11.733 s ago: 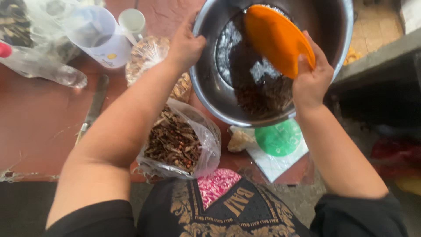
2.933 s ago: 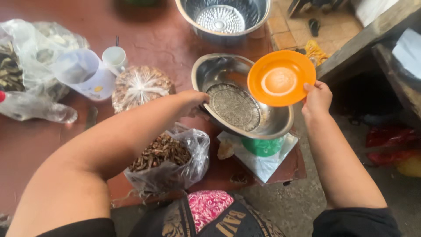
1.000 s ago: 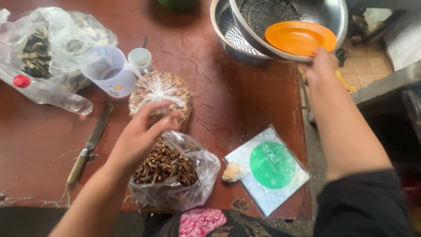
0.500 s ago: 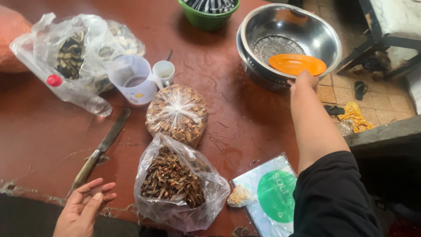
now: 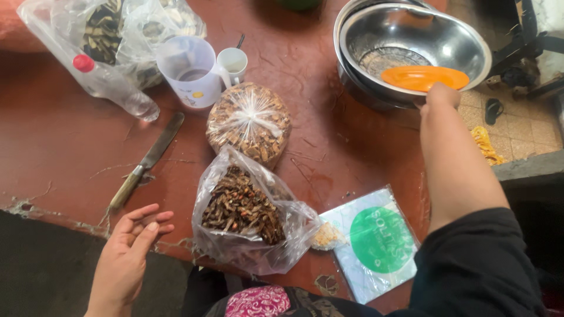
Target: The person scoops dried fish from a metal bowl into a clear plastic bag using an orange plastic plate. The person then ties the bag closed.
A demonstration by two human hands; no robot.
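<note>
Right hand (image 5: 442, 97) closed on orange plate (image 5: 424, 77), held at near rim inside steel bowl (image 5: 414, 47). Left hand (image 5: 130, 249) open, empty, at table (image 5: 329, 147) edge. Open bag of dried bits (image 5: 244, 214) lies just right of left fingers, untouched; tied bag (image 5: 249, 122) beyond, unopened.

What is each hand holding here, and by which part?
The right hand grips the orange plate by its near rim. The left hand is open, holding nothing.

a home kitchen work area: a worn red tabletop (image 5: 70, 152) holds nested steel bowls (image 5: 411, 41), bags of dried foodstuff (image 5: 241, 205), a knife (image 5: 147, 161), a plastic measuring jug (image 5: 188, 70) and a cup (image 5: 232, 61), beside a tiled floor (image 5: 517, 123).
</note>
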